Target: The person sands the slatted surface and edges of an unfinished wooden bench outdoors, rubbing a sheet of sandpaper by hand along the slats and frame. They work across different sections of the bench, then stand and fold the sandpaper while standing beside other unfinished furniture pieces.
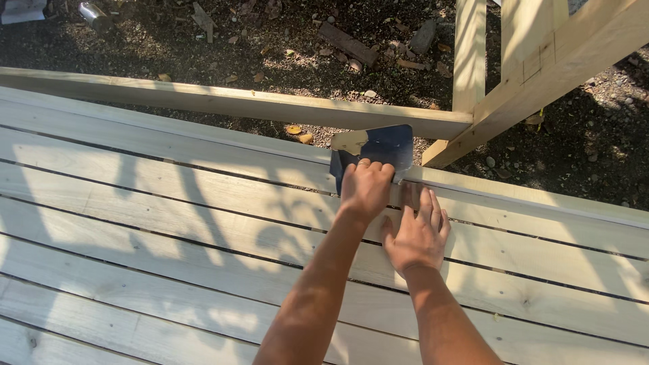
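Fingers of my left hand point(366, 188) curl tight around the wide dark-blue metal scraper blade point(374, 147), holding it upright at the pale wooden deck boards' point(169, 203) edge; my right hand point(417, 236) lies flat and empty beside it, steadying the plank

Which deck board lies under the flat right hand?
The second board in from the deck's outer edge; the right hand lies flat there, unlike the sunlit boards nearer the camera.
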